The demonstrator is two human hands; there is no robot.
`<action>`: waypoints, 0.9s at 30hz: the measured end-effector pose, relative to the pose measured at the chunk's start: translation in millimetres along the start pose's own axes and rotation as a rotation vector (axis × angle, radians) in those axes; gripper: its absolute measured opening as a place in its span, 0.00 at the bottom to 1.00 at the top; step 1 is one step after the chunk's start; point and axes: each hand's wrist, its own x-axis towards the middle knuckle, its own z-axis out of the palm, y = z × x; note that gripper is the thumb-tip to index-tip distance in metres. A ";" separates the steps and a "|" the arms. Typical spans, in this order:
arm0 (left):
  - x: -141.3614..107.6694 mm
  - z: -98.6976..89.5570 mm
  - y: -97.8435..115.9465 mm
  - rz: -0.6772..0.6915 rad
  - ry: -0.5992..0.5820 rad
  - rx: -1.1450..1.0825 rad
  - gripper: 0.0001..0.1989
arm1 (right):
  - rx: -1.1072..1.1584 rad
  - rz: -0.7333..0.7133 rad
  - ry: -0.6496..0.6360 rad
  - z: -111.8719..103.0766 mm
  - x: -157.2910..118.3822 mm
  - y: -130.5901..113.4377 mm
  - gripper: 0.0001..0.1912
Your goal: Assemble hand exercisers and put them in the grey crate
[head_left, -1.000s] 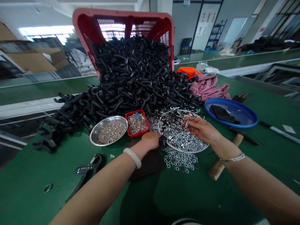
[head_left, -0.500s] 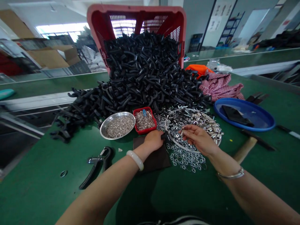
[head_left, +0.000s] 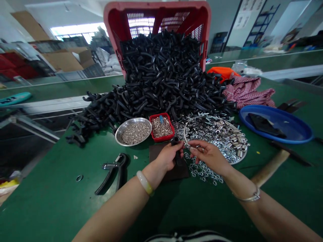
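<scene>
My left hand (head_left: pixel 166 157) is closed around a black plastic handle (head_left: pixel 178 158), held upright over a dark square mat (head_left: pixel 156 152). My right hand (head_left: pixel 210 155) pinches what looks like a small metal spring (head_left: pixel 193 148), close to the handle's right side. Beneath and beyond the right hand is a round tray (head_left: pixel 185 131) of springs, nuts and other metal parts. Loose nuts (head_left: pixel 203 172) lie spilled in front of it. A red box (head_left: pixel 172 135) of small pins and a metal bowl (head_left: pixel 118 138) of tiny fittings stand beyond the left hand.
A red crate (head_left: pixel 108 30) lies tipped at the back, black handles (head_left: pixel 156 80) heaped out of it. To the left is an assembled hand gripper (head_left: pixel 121 173) beside a metal ring (head_left: pixel 79 178). At right are a blue tray (head_left: pixel 300 131), a hammer (head_left: pixel 271 168) and a checked cloth (head_left: pixel 248 92).
My left hand has lifted the black handle upright from the far edge of the mat. My right hand has come in from over the tray toward the handle, still pinching the spring.
</scene>
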 end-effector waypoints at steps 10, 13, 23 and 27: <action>-10.7 3.7 2.1 -0.149 -0.063 -0.086 0.03 | -0.175 -0.319 0.231 1.1 1.9 5.2 0.07; -11.9 1.3 1.8 -0.174 -0.104 -0.136 0.03 | -0.247 -0.349 0.194 -0.4 1.3 6.7 0.08; -13.6 -3.2 1.7 -0.249 -0.217 -0.252 0.03 | -0.361 -0.543 0.249 -2.1 0.0 3.8 0.08; -18.1 -1.6 1.1 -0.236 -0.210 -0.297 0.03 | -0.471 -0.651 0.253 -5.0 -0.7 4.8 0.09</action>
